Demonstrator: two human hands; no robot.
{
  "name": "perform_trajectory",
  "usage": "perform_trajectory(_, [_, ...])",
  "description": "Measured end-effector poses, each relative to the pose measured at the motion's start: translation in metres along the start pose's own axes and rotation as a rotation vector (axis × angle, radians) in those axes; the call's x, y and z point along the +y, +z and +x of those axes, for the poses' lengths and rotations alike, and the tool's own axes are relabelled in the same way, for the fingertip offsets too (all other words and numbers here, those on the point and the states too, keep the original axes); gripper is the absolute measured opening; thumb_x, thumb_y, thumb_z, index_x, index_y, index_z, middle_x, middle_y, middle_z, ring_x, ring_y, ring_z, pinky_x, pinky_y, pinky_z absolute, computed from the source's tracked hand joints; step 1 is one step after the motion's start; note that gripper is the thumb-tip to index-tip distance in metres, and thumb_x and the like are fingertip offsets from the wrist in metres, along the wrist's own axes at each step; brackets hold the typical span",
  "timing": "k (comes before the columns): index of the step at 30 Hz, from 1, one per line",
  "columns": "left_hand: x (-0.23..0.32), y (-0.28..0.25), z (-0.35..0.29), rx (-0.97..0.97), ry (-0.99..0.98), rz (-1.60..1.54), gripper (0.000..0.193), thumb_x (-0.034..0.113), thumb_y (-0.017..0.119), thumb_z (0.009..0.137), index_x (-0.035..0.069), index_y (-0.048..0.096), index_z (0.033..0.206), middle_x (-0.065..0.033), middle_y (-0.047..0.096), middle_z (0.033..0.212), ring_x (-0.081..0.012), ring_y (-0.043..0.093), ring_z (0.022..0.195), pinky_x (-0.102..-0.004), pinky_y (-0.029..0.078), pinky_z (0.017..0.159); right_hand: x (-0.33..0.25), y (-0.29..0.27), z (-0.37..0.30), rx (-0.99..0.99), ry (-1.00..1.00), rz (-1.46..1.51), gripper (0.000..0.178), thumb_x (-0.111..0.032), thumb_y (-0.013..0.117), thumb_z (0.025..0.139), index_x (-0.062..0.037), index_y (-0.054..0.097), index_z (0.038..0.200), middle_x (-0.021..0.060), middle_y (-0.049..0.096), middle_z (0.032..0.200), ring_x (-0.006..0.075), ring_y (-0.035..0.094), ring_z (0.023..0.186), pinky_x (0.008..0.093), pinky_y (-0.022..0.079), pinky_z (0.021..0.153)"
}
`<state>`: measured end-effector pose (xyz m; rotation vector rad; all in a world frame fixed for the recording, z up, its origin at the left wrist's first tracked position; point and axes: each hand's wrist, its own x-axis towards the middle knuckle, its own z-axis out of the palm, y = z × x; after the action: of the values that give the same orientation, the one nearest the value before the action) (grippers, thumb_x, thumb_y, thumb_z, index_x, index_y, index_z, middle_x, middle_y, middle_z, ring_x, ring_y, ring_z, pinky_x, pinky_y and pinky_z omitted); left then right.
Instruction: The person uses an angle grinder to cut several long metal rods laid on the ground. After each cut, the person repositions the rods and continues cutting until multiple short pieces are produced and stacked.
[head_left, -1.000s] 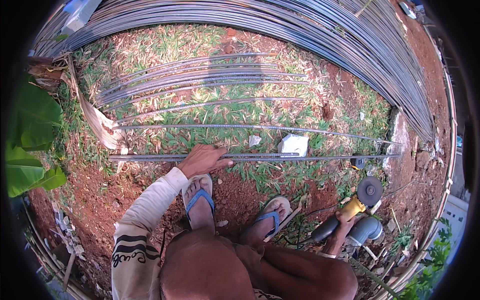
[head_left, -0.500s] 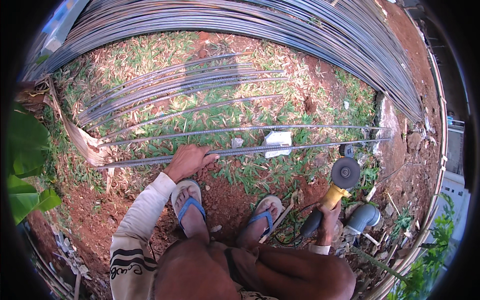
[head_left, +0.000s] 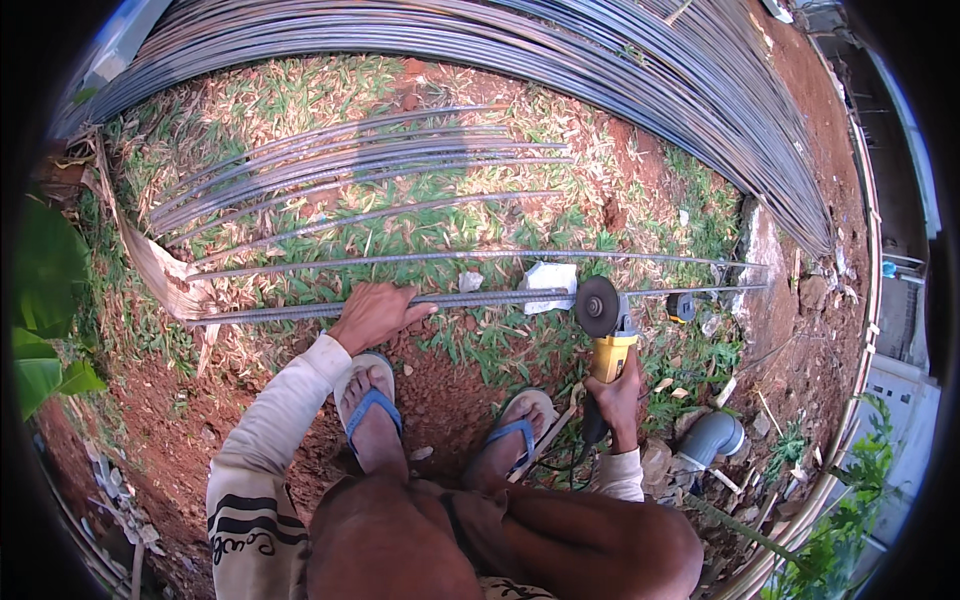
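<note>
Fingers [head_left: 396,296] of my left hand [head_left: 366,316] curl round the grey steel bars [head_left: 470,300], maybe so they won't roll. These bars look long, thin and bumpy, and lie along the near edge of the grass [head_left: 500,345]. They cross a white stone [head_left: 540,275], which seems to prop them up. My far-off right hand [head_left: 616,396] grips a yellow grinder [head_left: 613,353], its dark disc [head_left: 598,305] by the shorter bar's end; I can't tell if they touch.

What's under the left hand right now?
Steel rods run beneath the left hand and show on both sides of it. The stretch under the palm and fingers is covered, so how the fingers hold them there can't be seen.
</note>
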<state>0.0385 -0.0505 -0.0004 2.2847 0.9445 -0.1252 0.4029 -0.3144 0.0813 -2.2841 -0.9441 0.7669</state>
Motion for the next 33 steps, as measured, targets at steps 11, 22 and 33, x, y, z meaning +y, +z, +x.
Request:
perform_trajectory(11, [-0.002,0.004,0.001,-0.015,-0.021,0.000,0.068,0.067,0.056,0.107,0.003,0.076,0.098,-0.0212,0.067,0.065,-0.0456,0.070,0.067,-0.0584,0.055,0.068,-0.008,0.011,0.007,0.002,-0.020,-0.054,0.062,-0.005,0.082,0.073,-0.0003,0.058,0.130,0.0144,0.077,0.105,0.0283,0.076,0.092,0.0414,0.061,0.085])
perform_trajectory(22, [-0.003,0.006,0.001,-0.001,-0.011,-0.007,0.067,0.066,0.057,0.106,0.002,0.075,0.093,-0.0228,0.070,0.070,-0.0464,0.071,0.070,-0.0593,0.056,0.069,-0.011,0.010,0.007,0.005,-0.008,-0.111,0.065,-0.010,0.084,0.072,-0.0016,0.057,0.131,0.0141,0.078,0.107,0.0283,0.076,0.096,0.0422,0.059,0.089])
perform_trajectory(33, [-0.004,0.007,0.002,0.002,-0.024,-0.007,0.069,0.067,0.057,0.106,0.003,0.075,0.092,-0.0228,0.070,0.070,-0.0456,0.072,0.070,-0.0591,0.056,0.069,-0.004,0.012,0.009,0.019,-0.044,-0.136,0.060,-0.013,0.083,0.073,-0.0018,0.059,0.126,0.0165,0.076,0.105,0.0333,0.075,0.094,0.0461,0.058,0.087])
